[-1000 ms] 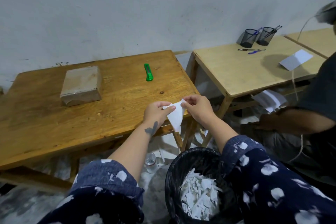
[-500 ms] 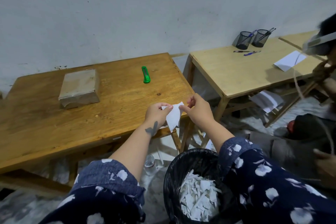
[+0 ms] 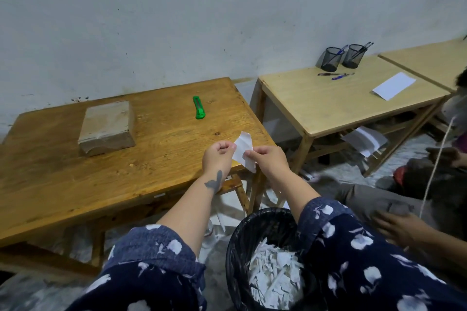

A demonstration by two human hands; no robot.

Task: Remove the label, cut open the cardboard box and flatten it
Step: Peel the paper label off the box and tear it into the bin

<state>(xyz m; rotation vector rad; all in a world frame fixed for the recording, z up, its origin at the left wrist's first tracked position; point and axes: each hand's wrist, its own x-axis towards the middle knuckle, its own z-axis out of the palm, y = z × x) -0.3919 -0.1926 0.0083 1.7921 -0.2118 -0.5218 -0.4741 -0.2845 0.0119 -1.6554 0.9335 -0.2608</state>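
A taped brown cardboard box (image 3: 107,127) lies closed on the dark wooden table (image 3: 75,179), at its left. A green utility knife (image 3: 199,107) lies behind it to the right, near the wall. Both my hands pinch a white piece of label paper (image 3: 243,150) over the table's front right corner. My left hand (image 3: 217,159) grips its left edge and my right hand (image 3: 267,160) grips its lower right part. The paper is torn and irregular in shape.
A black bin (image 3: 255,260) with a liner, full of white paper scraps, stands on the floor below my arms. A lighter table (image 3: 336,106) at right carries two mesh pen cups (image 3: 342,57), pens and a white sheet (image 3: 394,85). Another person sits at the far right, hand (image 3: 396,228) outstretched.
My hands have stayed together on the paper while the view shifted. The person at right has leaned back and lowered a hand near my right arm.
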